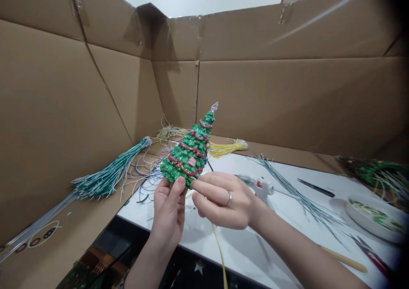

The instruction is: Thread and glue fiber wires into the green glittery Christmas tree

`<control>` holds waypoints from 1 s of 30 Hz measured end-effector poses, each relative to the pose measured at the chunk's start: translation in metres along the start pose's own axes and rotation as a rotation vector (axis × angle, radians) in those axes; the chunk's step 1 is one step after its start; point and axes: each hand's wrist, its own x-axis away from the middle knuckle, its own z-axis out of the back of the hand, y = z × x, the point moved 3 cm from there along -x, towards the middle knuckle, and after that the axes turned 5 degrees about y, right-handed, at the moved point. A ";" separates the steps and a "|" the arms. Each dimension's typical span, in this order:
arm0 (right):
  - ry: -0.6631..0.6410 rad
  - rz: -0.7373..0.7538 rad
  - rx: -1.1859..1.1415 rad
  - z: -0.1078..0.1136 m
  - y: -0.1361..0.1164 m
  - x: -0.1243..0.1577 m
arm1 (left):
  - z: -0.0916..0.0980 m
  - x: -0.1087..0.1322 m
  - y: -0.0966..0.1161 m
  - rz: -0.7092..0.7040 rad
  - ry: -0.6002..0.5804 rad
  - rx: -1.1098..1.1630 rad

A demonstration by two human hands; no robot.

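A small glittery green Christmas tree figurine [188, 150] with red garlands and a clear tip is held up, leaning to the right. My left hand [171, 208] grips its base from below, thumb in front. At the lower right edge of the tree, my right hand [223, 199], with a ring on one finger, is closed in a pinch touching the base. A thin yellow wire [220, 246] hangs down from under the right hand; its upper end at the fingers is mostly hidden.
Behind the tree lies a yellow wire bundle [228, 147]; a green one [110, 171] is at left. A glue gun [263, 187], loose green wires [294, 195], a black-handled knife [316, 187], a white bowl [377, 216] and scissors [372, 255] lie right. Cardboard walls [287, 97] enclose the table.
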 end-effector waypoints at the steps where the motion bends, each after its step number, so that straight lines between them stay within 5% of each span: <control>1: -0.002 -0.012 -0.005 0.000 0.000 0.000 | 0.000 0.001 0.000 -0.001 -0.011 0.006; 11: -0.087 -0.282 -0.235 0.004 0.000 -0.001 | -0.008 0.006 -0.002 0.018 -0.061 0.068; 15: -0.155 -0.250 -0.227 0.001 -0.003 0.001 | -0.008 0.007 -0.002 0.041 -0.059 0.044; 24: 0.004 -0.249 -0.092 0.001 -0.007 0.010 | -0.006 0.008 -0.004 0.052 -0.047 0.090; 30: -0.093 -0.300 -0.013 0.006 -0.014 0.012 | -0.006 0.009 -0.004 0.059 -0.067 0.110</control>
